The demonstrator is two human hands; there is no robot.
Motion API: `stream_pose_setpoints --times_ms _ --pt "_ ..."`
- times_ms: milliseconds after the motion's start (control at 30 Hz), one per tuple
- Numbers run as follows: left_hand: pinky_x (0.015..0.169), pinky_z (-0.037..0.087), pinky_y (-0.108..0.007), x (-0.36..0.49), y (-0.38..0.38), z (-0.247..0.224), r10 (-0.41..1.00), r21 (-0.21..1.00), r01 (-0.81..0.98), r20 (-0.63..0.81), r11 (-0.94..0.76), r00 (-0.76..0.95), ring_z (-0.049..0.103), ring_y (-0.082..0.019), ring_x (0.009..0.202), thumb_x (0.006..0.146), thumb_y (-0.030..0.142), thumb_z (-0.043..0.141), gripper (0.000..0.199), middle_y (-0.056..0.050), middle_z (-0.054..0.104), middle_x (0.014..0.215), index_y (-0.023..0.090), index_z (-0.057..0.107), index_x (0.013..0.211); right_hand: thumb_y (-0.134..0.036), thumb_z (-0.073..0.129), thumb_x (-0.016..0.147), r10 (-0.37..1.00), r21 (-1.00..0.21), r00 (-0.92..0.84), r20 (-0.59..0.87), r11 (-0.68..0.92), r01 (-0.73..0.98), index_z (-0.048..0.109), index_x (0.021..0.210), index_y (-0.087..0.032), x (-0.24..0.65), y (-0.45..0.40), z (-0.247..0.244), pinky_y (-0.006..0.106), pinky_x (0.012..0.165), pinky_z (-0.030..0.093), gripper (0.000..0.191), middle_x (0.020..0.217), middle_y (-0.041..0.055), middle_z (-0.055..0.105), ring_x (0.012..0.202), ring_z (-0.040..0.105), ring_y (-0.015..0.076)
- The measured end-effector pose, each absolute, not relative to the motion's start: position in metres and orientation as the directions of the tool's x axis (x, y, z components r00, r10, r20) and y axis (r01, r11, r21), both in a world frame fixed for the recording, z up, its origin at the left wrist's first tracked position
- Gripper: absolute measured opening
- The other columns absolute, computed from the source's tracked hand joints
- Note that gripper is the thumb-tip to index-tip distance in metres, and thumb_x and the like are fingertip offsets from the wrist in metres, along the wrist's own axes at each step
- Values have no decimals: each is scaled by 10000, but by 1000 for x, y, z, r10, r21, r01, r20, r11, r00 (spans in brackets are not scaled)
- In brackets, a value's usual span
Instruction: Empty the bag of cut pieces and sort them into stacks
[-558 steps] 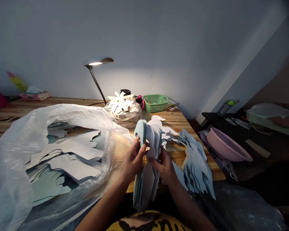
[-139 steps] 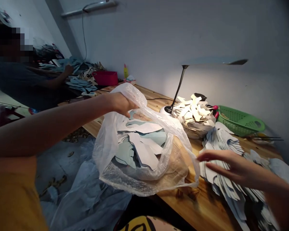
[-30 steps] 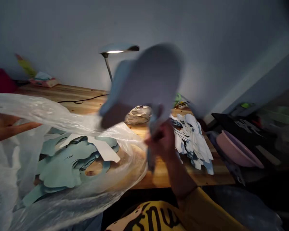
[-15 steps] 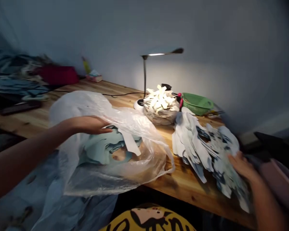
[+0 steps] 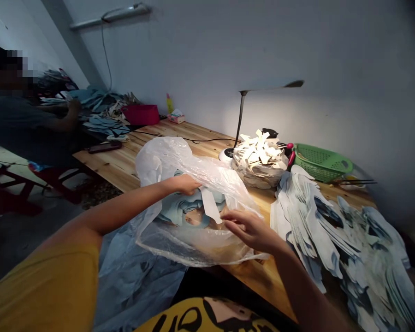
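Note:
In the head view a clear plastic bag (image 5: 166, 150) lies with its mouth toward me, holding light-blue cut pieces (image 5: 173, 210). My left hand (image 5: 186, 184) reaches into the bag with its fingers curled closed beside the upper end of a white strip (image 5: 211, 206). What those fingers grip, if anything, is hidden. At the strip's lower end hovers my right hand (image 5: 251, 228), fingers loosely apart and the fingertips close to the strip; whether they touch it I cannot tell. Stacked pale cut pieces (image 5: 311, 216) spread over the table to the right of that hand.
Behind the bag stand a desk lamp (image 5: 241, 110), a heap of cream strips (image 5: 261, 154) in a clear bag and a green basket (image 5: 321, 161). A pink box (image 5: 143, 115) and tissue pack (image 5: 176, 117) sit farther left on the wooden table (image 5: 115, 168). Another person (image 5: 24, 124) sits at left.
My right hand has moved left from the pale stacks to the bag's mouth. My left hand's fingers have curled in beside the white strip. The view has turned left, showing another person.

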State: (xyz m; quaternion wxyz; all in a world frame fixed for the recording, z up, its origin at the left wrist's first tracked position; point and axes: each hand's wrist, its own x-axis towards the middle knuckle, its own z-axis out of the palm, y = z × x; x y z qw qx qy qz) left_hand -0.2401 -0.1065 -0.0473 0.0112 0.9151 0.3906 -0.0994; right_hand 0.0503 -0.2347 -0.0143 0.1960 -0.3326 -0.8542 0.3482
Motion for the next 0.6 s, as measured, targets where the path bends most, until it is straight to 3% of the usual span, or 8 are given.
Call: stream_pose_setpoints --times_ms 100,200,300,400,500,600 --pt "1009 470 -317 -235 -97 -40 728 -56 730 -152 -682 668 619 -233 1196 878 116 514 372 -107 679 1314 165 662 1216 -332 559 992 757 -639 -642 122 555 533 580 1345 -144 6 -194 -38 340 852 522 401 1202 145 692 975 677 221" --pt "1051 433 -295 -234 -95 -23 752 -51 752 -113 -658 650 572 -205 1279 966 170 420 350 -87 672 1328 176 655 1224 -293 546 995 854 -545 -493 168 497 676 622 1245 -96 -6 -162 -46 349 922 481 327 1153 176 699 1061 653 255" --pt "937 490 -318 -232 -106 -4 801 -73 799 -125 -597 586 657 -252 1140 968 205 420 309 -112 739 1146 166 700 1094 -376 573 984 860 -487 -467 206 504 713 659 1126 -103 -3 -146 -39 354 929 470 320 1090 169 706 1071 643 276" --pt "816 516 -331 -227 -130 11 810 -78 808 -126 -584 573 700 -274 963 939 225 470 281 -135 744 1017 149 690 1096 -415 705 890 804 -466 -554 217 584 665 626 1233 -107 1 -150 -31 356 903 482 467 1093 148 706 1041 646 276" --pt "858 508 -298 -228 -159 28 701 78 703 -59 -707 711 679 -233 1004 935 294 524 383 -121 699 1137 184 610 1292 -260 722 856 736 -512 -642 215 645 568 514 1429 -165 6 -173 -25 308 793 497 617 929 52 718 839 660 207" --pt "988 473 -285 -244 -177 49 531 297 517 -38 -803 846 610 -244 1192 893 525 618 624 -122 631 1332 217 524 1428 -237 629 923 612 -588 -692 382 739 329 606 1326 -201 18 -210 -9 275 717 497 405 889 34 699 748 632 159"
